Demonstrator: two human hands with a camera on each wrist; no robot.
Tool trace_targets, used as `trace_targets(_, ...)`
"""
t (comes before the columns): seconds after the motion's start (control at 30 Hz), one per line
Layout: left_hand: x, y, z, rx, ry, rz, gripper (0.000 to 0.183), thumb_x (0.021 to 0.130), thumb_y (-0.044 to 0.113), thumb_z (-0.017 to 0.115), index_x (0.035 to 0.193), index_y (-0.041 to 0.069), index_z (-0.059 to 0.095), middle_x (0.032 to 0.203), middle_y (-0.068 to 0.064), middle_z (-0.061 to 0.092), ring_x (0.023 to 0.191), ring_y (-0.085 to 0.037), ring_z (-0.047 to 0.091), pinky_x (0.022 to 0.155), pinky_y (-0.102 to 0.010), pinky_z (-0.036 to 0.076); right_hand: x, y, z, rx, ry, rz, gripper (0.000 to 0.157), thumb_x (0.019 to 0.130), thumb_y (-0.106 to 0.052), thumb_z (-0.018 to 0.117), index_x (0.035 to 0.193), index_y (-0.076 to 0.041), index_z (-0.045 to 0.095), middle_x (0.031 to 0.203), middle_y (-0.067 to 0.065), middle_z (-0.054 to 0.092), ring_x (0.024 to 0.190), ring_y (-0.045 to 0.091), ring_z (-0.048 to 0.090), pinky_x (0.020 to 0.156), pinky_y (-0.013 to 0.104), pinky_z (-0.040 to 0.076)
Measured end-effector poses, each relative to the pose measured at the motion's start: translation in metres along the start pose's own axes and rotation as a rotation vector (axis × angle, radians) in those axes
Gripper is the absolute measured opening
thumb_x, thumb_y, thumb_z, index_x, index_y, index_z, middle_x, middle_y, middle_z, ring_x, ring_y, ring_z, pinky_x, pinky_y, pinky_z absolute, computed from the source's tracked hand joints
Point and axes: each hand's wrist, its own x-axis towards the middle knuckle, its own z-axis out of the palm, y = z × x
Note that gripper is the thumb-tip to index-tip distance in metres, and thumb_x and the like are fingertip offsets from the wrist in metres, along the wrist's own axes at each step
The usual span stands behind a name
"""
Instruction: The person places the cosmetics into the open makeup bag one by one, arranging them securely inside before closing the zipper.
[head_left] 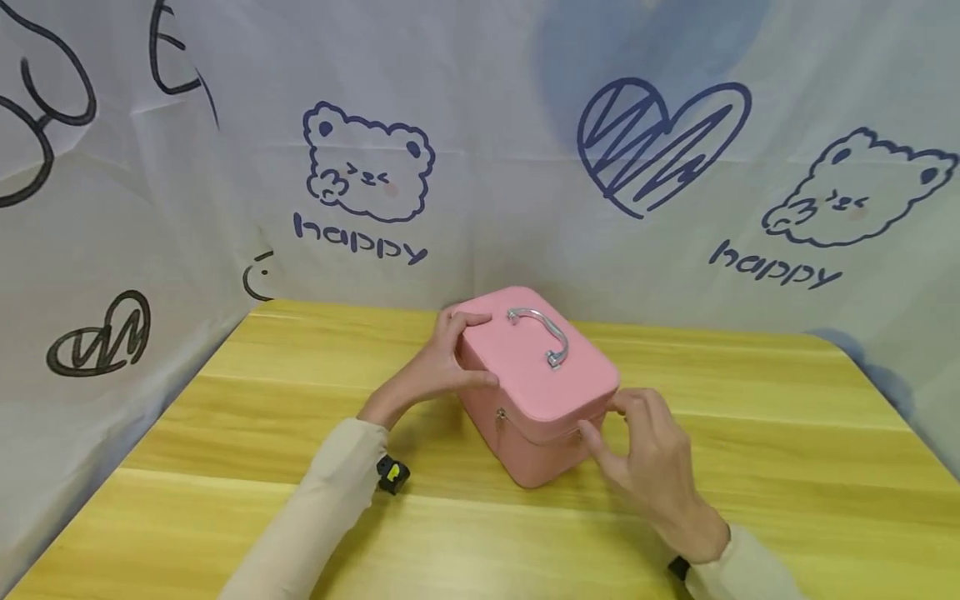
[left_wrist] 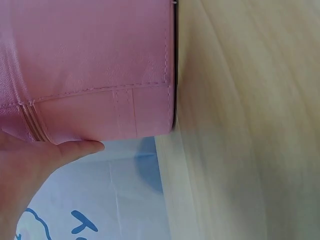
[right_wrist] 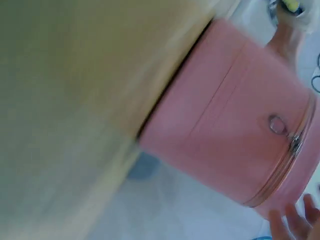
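Observation:
A pink zip-up cosmetic case (head_left: pixel 540 367) stands closed on the table, its silver handle (head_left: pixel 551 329) on the lid. My left hand (head_left: pixel 442 362) grips the case's left end, thumb on the lid's near edge and fingers at the far corner. In the left wrist view, the left thumb (left_wrist: pixel 82 150) lies along the pink side by the zipper. My right hand (head_left: pixel 652 454) is at the right end, its thumb and fingers spread and loosely bent near the zipper line. A zipper pull with a ring (right_wrist: pixel 277 124) hangs free in the right wrist view, apart from the right fingertips (right_wrist: pixel 295 222).
The case rests on a yellow wood-grain table (head_left: pixel 480 542). Behind it hangs a pale cloth (head_left: pixel 495 208) printed with bears and hearts. Wrist straps with small black devices (head_left: pixel 392 475) sit by the sleeves.

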Motion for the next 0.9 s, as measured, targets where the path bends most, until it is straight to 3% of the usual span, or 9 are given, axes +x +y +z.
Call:
trace_targets(0.07,0.0,0.0,-0.003,0.01,0.001,0.0,0.1,0.066,0.067,0.076,0.14,0.009,0.041,0.147,-0.018,0.017,0.131,-0.037,0.029,0.107,-0.053,0.029,-0.003,-0.007,-0.003,-0.035,-0.054,-0.028,0.051,0.092,-0.051,0.056,0.083,-0.001,0.058,0.076,0.008,0.057,0.064,0.021,0.056,0.044,0.032,0.046)
trace_targets(0.13,-0.001,0.001,-0.004,0.013,0.001,0.002,0.097,0.068,0.062,0.078,0.141,0.009,0.041,0.148,-0.019,0.017,0.132,-0.037,0.028,0.108,-0.053,0.028,-0.003,-0.012,-0.006,-0.04,-0.157,0.014,0.046,0.085,-0.05,0.067,0.08,-0.006,0.057,0.071,0.003,0.058,0.059,0.017,0.056,0.042,0.027,0.043)
trace_targets(0.23,-0.002,0.001,-0.004,0.011,0.003,-0.01,0.097,0.068,0.06,0.079,0.142,0.01,0.041,0.148,-0.019,0.017,0.132,-0.037,0.028,0.109,-0.053,0.027,-0.001,-0.017,-0.009,-0.028,-0.322,0.097,0.03,0.076,-0.03,0.081,0.076,-0.01,0.059,0.066,-0.001,0.061,0.053,0.011,0.055,0.043,0.022,0.041)
trace_targets(0.3,-0.003,0.001,-0.004,0.016,0.002,-0.014,0.098,0.068,0.06,0.079,0.142,0.01,0.04,0.148,-0.019,0.016,0.132,-0.037,0.028,0.108,-0.053,0.028,0.0,-0.02,-0.01,-0.011,-0.374,0.146,0.023,0.068,-0.008,0.082,0.077,-0.009,0.061,0.068,0.0,0.064,0.054,0.012,0.059,0.045,0.022,0.045)
trace_targets(0.4,-0.002,0.003,-0.003,0.043,0.002,-0.021,0.094,0.07,0.054,0.08,0.143,0.011,0.039,0.147,-0.019,0.017,0.131,-0.038,0.029,0.107,-0.054,0.029,0.002,-0.023,-0.012,-0.011,-0.392,0.194,0.019,0.068,0.007,0.075,0.078,-0.006,0.064,0.07,0.003,0.066,0.055,0.012,0.06,0.046,0.023,0.047)
trace_targets(0.6,0.001,0.007,0.002,0.085,0.032,-0.033,0.086,0.072,0.039,0.083,0.14,0.011,0.04,0.147,-0.019,0.018,0.127,-0.039,0.035,0.104,-0.054,0.034,0.008,-0.031,-0.026,-0.105,-0.56,0.296,0.011,0.077,0.002,0.073,0.076,-0.006,0.066,0.065,-0.002,0.056,0.051,0.005,0.041,0.041,0.022,0.035)
trace_targets(0.73,0.0,0.007,0.005,0.094,0.081,-0.044,0.085,0.07,0.038,0.085,0.139,0.012,0.043,0.145,-0.018,0.021,0.126,-0.038,0.037,0.103,-0.054,0.035,0.01,-0.039,-0.032,-0.189,-0.588,0.204,0.015,0.077,0.002,0.073,0.069,-0.005,0.062,0.06,0.0,0.05,0.052,0.01,0.043,0.038,0.024,0.036)
trace_targets(0.9,-0.004,0.01,0.01,0.088,0.118,-0.058,0.082,0.069,0.03,0.087,0.137,0.012,0.045,0.14,-0.016,0.025,0.125,-0.035,0.038,0.104,-0.05,0.035,0.006,-0.052,-0.026,-0.227,-0.496,0.034,0.017,0.072,0.001,0.07,0.067,-0.005,0.056,0.056,0.0,0.046,0.049,0.011,0.041,0.034,0.02,0.03)
